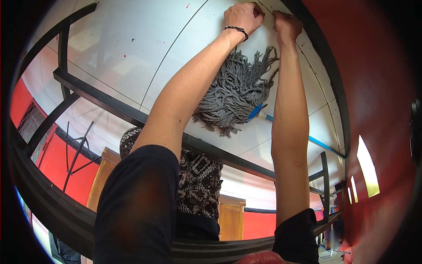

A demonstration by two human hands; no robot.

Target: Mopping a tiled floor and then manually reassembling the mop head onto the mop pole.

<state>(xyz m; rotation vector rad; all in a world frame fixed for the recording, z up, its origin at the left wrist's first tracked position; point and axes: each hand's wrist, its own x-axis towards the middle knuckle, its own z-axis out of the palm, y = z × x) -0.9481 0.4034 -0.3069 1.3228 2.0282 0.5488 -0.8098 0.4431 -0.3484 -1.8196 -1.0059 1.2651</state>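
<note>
White-tiled floor (145,53), thin dark grout lines, small red and dark specks, red wall (373,110) on the right with bright light patches. Black metal frame (103,97) loops around the work area; one long bar crosses between the body and the mop (235,90), so the arms reach over it. Slim black stand (81,147) at far left, brown wooden furniture (231,218) low in view, patterned black-and-white cloth (198,185) on the person's body beyond the bar. Mop lies on the floor past the bar, between the two forearms, just below the hands in view. Left forearm (176,94) hides the left edge of the strands; right forearm (290,110) cuts across the blue handle (326,146). Long axis runs diagonally: grey strands at upper left, blue socket (255,111) at their lower right, handle slanting on down to the right. Strands spread loosely, some tips pointing up toward the hands, others down-left. Left hand (244,18), dark bracelet (237,29) at the wrist, is curled into a loose fist; right hand (289,27), just beside it, has its fingers bent; cannot tell whether either grips anything.
</note>
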